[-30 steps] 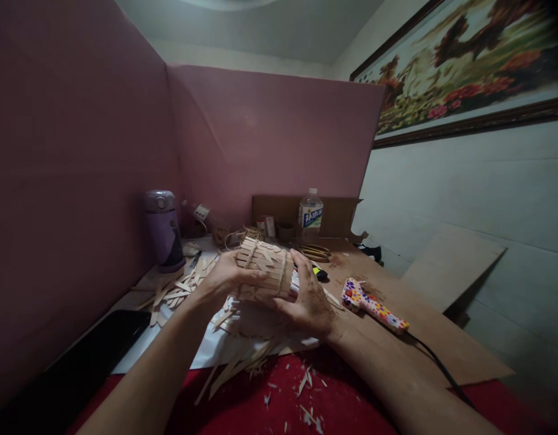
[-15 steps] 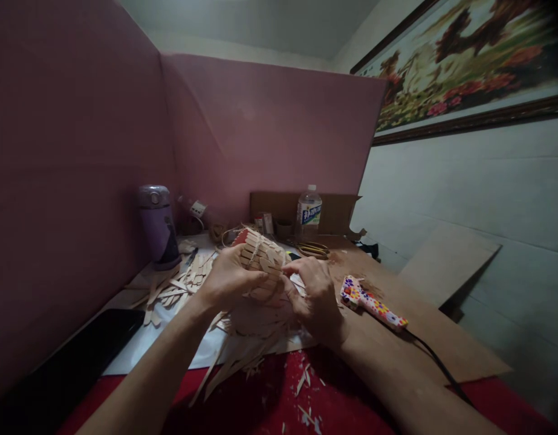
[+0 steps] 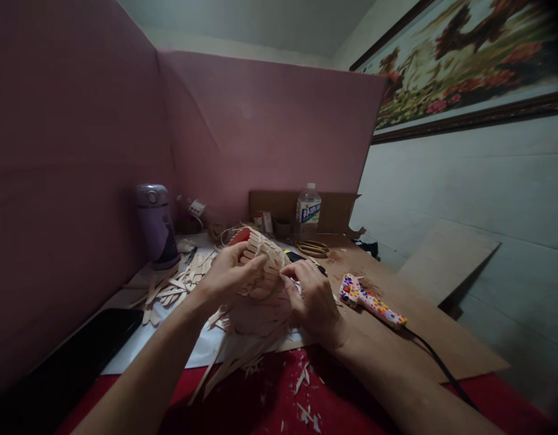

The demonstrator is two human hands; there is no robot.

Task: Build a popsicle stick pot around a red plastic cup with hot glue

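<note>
A small barrel made of wooden craft sticks (image 3: 264,260) is held tilted above the table, its red inside showing at the top. My left hand (image 3: 227,277) wraps round its left side. My right hand (image 3: 312,297) pinches its right edge with thumb and fingers. Below both hands lies a heap of loose wooden sticks (image 3: 246,338) on white paper.
A flowered glue gun (image 3: 372,303) with a black cord lies right of my hands on brown cardboard (image 3: 442,338). A purple flask (image 3: 155,225), a water bottle (image 3: 308,211), scissors (image 3: 312,248) and more sticks (image 3: 174,287) sit behind. A black phone (image 3: 79,356) lies at left. Pink partitions enclose the table.
The stick barrel has been turned from lying sideways to tilted with its red inside upward. My right hand moved from under it to pinching its right edge.
</note>
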